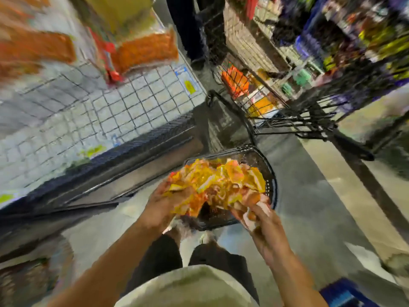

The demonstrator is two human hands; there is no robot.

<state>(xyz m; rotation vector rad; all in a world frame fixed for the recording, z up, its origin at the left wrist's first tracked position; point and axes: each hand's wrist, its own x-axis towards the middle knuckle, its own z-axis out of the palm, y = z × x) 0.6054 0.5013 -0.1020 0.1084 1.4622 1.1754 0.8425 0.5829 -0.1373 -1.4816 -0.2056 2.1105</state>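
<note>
packets (215,185) | yellow-orange, crumpled, blurred | heaped bundle | held above black basket (269,171)

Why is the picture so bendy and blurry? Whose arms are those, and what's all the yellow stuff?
The camera sits on a person's head and looks down, so those arms are that person's own. Its wide lens bends the edges, and quick movement probably blurs things. The left hand and the right hand together grip a bunch of yellow and orange packets above a black basket. On the left is a wire shelf with orange packs on it. On the right stands a shopping cart with goods inside.
</note>
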